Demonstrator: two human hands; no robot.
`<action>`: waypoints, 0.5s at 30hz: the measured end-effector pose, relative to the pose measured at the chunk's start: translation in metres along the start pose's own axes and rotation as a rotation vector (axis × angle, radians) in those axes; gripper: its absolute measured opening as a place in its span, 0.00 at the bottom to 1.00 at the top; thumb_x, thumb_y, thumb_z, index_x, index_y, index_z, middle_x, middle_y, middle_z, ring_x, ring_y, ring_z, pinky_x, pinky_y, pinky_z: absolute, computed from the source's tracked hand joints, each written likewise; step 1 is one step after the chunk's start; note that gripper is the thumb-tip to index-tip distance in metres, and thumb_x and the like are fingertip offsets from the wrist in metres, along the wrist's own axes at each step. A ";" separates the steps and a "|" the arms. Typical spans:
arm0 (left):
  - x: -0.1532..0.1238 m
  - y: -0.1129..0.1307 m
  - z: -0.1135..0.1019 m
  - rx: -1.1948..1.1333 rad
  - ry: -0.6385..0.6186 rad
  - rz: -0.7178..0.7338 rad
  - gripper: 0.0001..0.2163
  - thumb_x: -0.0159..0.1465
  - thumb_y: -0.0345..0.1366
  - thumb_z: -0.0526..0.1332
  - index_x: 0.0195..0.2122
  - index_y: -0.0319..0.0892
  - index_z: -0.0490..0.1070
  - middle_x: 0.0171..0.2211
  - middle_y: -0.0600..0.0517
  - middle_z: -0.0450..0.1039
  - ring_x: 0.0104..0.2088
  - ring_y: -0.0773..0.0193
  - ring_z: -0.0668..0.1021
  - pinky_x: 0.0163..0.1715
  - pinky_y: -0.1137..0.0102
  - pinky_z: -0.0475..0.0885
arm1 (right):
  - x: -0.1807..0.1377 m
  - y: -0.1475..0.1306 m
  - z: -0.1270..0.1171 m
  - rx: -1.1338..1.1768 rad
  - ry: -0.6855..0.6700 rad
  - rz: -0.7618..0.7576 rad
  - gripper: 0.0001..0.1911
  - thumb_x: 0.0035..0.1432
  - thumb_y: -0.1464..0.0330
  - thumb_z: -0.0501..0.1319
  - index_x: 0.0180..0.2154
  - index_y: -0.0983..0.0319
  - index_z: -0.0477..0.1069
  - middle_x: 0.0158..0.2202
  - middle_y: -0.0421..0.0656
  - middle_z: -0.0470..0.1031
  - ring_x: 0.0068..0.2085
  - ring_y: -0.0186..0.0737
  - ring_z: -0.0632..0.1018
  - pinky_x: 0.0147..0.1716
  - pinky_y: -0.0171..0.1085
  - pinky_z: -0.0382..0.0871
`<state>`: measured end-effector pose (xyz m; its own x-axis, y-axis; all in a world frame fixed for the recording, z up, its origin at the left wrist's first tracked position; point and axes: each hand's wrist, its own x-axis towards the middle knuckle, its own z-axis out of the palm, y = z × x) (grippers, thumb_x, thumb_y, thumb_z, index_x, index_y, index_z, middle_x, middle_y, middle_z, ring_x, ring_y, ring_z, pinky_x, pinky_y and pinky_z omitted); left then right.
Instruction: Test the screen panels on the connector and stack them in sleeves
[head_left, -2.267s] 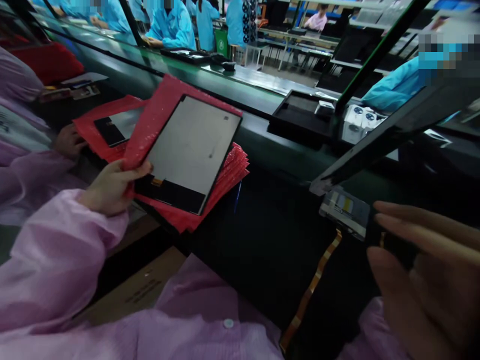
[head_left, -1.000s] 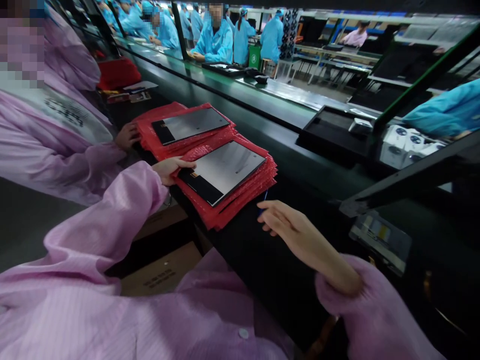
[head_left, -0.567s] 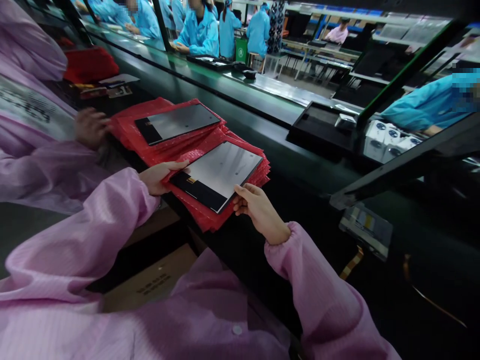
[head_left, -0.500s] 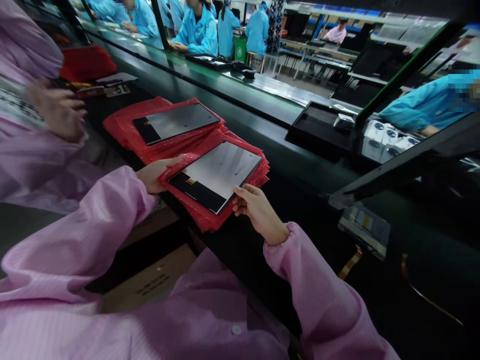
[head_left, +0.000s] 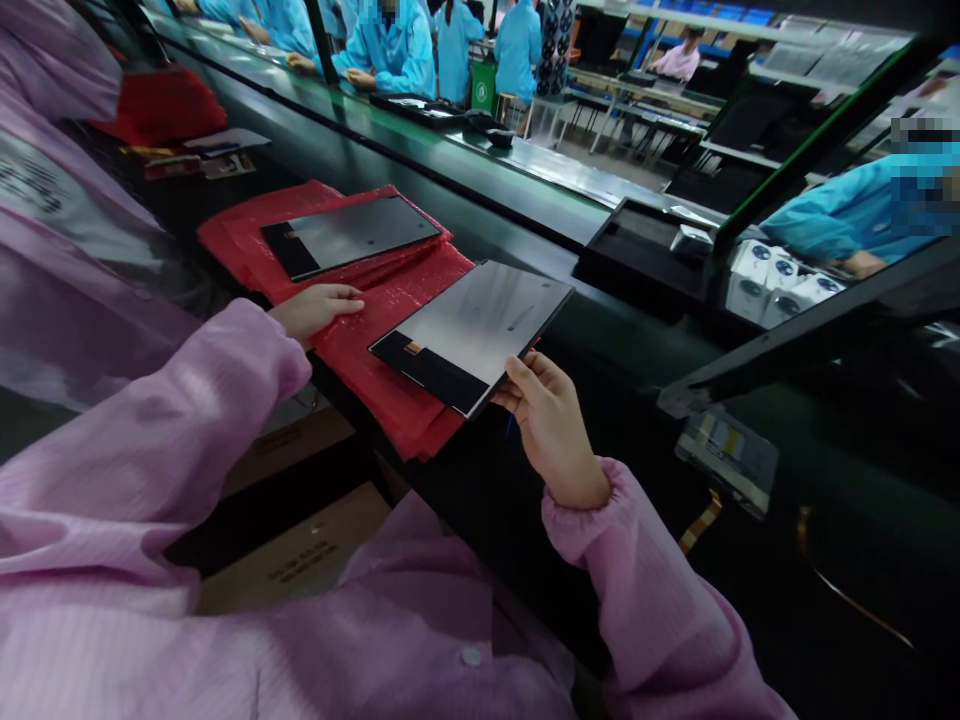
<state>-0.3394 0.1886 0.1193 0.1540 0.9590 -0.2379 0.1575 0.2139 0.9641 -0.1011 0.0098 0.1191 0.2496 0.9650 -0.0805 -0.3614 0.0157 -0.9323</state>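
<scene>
My right hand [head_left: 551,420] pinches the near corner of a flat grey display panel [head_left: 480,330] with a black band along one edge, holding it lifted and tilted above a stack of red bubble-wrap bags [head_left: 382,350]. My left hand [head_left: 315,308] lies flat on the top red bag, fingers stretched out, pressing it down. A second grey panel [head_left: 349,235] rests on another pile of red bags [head_left: 240,240] farther left.
A green conveyor belt [head_left: 465,165] runs behind the stacks. A black tray [head_left: 637,255] and white boxes [head_left: 780,275] sit at the right. A slanted black fixture [head_left: 810,335] with a circuit board [head_left: 727,455] stands near right. A cardboard box [head_left: 300,565] lies below. Workers in blue sit beyond.
My right hand has pulled the panel out of the red bag and lifted it to the right. My left hand has flattened on the bag. The neighbour's hand has left the far stack.
</scene>
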 end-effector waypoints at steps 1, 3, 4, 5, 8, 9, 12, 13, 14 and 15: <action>-0.003 0.002 0.000 0.088 0.054 0.085 0.10 0.52 0.28 0.68 0.35 0.40 0.73 0.34 0.50 0.77 0.49 0.54 0.78 0.55 0.59 0.72 | -0.001 -0.002 -0.001 -0.001 0.000 -0.009 0.12 0.55 0.60 0.66 0.30 0.60 0.66 0.29 0.37 0.73 0.33 0.34 0.78 0.36 0.37 0.78; -0.016 0.000 0.001 0.248 0.158 0.275 0.12 0.55 0.29 0.67 0.41 0.42 0.73 0.46 0.50 0.75 0.61 0.54 0.68 0.65 0.59 0.59 | -0.002 -0.005 -0.002 -0.002 0.007 -0.023 0.12 0.55 0.60 0.66 0.30 0.60 0.67 0.29 0.37 0.73 0.34 0.35 0.78 0.37 0.37 0.78; -0.024 -0.004 0.002 0.317 0.183 0.366 0.13 0.56 0.30 0.66 0.43 0.44 0.73 0.51 0.52 0.73 0.64 0.55 0.64 0.68 0.59 0.54 | -0.001 -0.006 -0.003 -0.001 0.012 -0.028 0.12 0.56 0.60 0.66 0.30 0.60 0.67 0.29 0.37 0.73 0.34 0.35 0.78 0.37 0.37 0.78; -0.033 -0.010 0.002 0.387 0.175 0.445 0.13 0.58 0.32 0.64 0.45 0.46 0.73 0.54 0.53 0.71 0.65 0.55 0.62 0.69 0.59 0.50 | -0.001 -0.007 -0.003 0.000 0.017 -0.031 0.12 0.56 0.60 0.66 0.30 0.60 0.67 0.29 0.37 0.72 0.33 0.35 0.78 0.37 0.37 0.78; -0.049 -0.035 0.001 0.649 0.021 0.650 0.11 0.63 0.39 0.59 0.46 0.47 0.74 0.54 0.50 0.73 0.60 0.52 0.70 0.68 0.55 0.54 | 0.004 -0.005 -0.003 0.006 0.027 -0.040 0.12 0.56 0.60 0.66 0.30 0.60 0.67 0.28 0.37 0.72 0.31 0.34 0.77 0.36 0.38 0.78; -0.050 -0.043 0.000 0.714 -0.020 0.697 0.13 0.64 0.41 0.57 0.47 0.46 0.74 0.54 0.48 0.73 0.59 0.51 0.71 0.67 0.54 0.56 | 0.006 -0.004 -0.002 0.009 0.028 -0.044 0.12 0.55 0.60 0.65 0.30 0.60 0.66 0.28 0.37 0.72 0.31 0.34 0.77 0.36 0.38 0.78; -0.039 -0.060 -0.004 0.772 -0.032 0.743 0.18 0.65 0.45 0.53 0.49 0.43 0.73 0.58 0.43 0.70 0.61 0.49 0.70 0.65 0.53 0.59 | 0.016 0.000 0.004 0.018 0.026 -0.055 0.13 0.55 0.60 0.66 0.29 0.59 0.64 0.28 0.36 0.72 0.31 0.34 0.77 0.37 0.38 0.78; -0.033 -0.063 -0.006 0.775 -0.016 0.744 0.19 0.65 0.45 0.52 0.50 0.41 0.72 0.59 0.42 0.69 0.61 0.49 0.69 0.64 0.53 0.59 | 0.020 0.002 0.007 0.022 0.028 -0.053 0.13 0.54 0.60 0.66 0.29 0.59 0.64 0.28 0.36 0.72 0.31 0.34 0.77 0.36 0.37 0.78; -0.028 -0.064 -0.008 0.769 0.001 0.735 0.19 0.65 0.45 0.52 0.51 0.41 0.71 0.59 0.41 0.68 0.61 0.50 0.69 0.64 0.54 0.60 | 0.023 0.004 0.010 0.029 0.032 -0.048 0.13 0.54 0.61 0.66 0.29 0.59 0.64 0.28 0.36 0.73 0.30 0.33 0.77 0.36 0.37 0.78; -0.024 -0.065 -0.009 0.748 0.014 0.713 0.20 0.65 0.45 0.52 0.53 0.40 0.70 0.59 0.41 0.68 0.61 0.51 0.69 0.64 0.55 0.59 | 0.027 0.006 0.014 0.040 0.036 -0.042 0.13 0.55 0.61 0.65 0.29 0.59 0.64 0.28 0.36 0.73 0.30 0.33 0.77 0.35 0.37 0.78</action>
<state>-0.3627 0.1531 0.0632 0.4384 0.8209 0.3660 0.6010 -0.5705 0.5598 -0.1096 0.0393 0.1161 0.2976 0.9531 -0.0548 -0.3856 0.0675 -0.9202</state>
